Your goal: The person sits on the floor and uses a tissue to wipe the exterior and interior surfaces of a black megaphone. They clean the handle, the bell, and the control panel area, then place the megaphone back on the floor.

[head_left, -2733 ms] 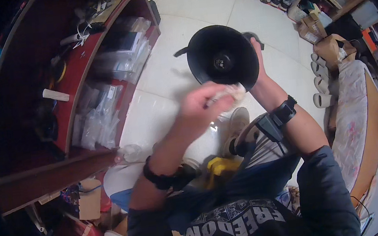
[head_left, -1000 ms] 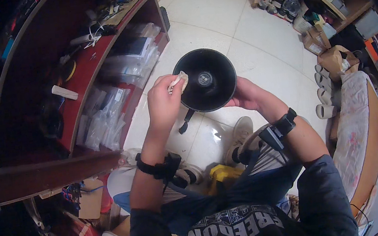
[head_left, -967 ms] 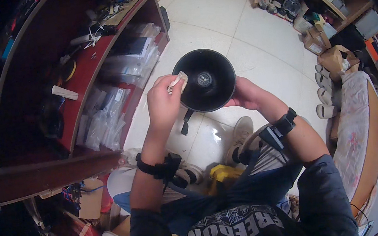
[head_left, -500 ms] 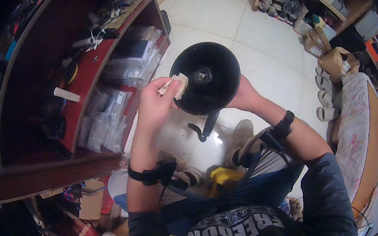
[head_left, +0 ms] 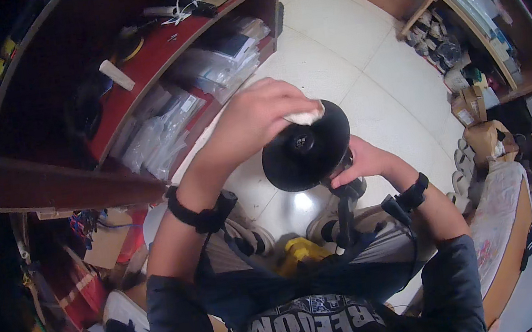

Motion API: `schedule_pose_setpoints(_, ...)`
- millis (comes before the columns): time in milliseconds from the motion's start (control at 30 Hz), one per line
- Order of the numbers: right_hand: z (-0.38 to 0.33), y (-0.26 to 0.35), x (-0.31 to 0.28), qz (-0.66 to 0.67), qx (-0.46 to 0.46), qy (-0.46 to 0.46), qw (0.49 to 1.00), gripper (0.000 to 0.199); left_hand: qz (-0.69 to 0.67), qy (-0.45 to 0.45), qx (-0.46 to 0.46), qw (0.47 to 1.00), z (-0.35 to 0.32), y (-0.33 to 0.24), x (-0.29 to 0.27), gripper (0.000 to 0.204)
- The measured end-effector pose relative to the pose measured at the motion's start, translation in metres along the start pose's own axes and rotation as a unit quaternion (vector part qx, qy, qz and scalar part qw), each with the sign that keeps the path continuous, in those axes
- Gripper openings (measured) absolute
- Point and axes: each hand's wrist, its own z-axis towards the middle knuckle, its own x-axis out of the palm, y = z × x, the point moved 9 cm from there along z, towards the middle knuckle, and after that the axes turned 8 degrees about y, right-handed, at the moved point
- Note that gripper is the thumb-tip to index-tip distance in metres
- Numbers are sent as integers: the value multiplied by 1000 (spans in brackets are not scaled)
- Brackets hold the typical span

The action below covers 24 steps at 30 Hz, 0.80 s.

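Note:
A black megaphone [head_left: 287,167] is held up over the floor, its wide bell tilted toward me and a round centre piece showing inside. My right hand [head_left: 369,160] grips its body behind the bell on the right, thumb on the near side. From that body a black handle or strap hangs toward my knees; which of the two I cannot tell. Pinched in my left hand [head_left: 266,109] is a crumpled off-white cloth [head_left: 305,118], pressed on the far part of the bell near its rim. The left fingertips are partly hidden behind the cloth.
At left stands a dark red shelf unit [head_left: 157,54] with plastic-bagged items [head_left: 168,127]. A yellow object [head_left: 301,253] lies between my feet. Along the right are pale slippers [head_left: 460,179], cardboard boxes [head_left: 467,106] and a cloth-covered board [head_left: 502,219]. White tiles [head_left: 324,37] cover the floor.
The megaphone has turned and tilted, bringing its body and handle side into view. My left hand with the cloth has gone from the bell's left edge to its far edge. The view has shifted.

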Motion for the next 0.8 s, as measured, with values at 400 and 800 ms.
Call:
schedule_pose_setpoints(400,-2,-14,-15,65,-61,-62,994,105,98,115,-14,988,-15,24,36,19)
schedule_pose_setpoints(800,-1,0,-16,-20,-25,-69,997,106,-126,304,-118,937,-57,36,36,15)
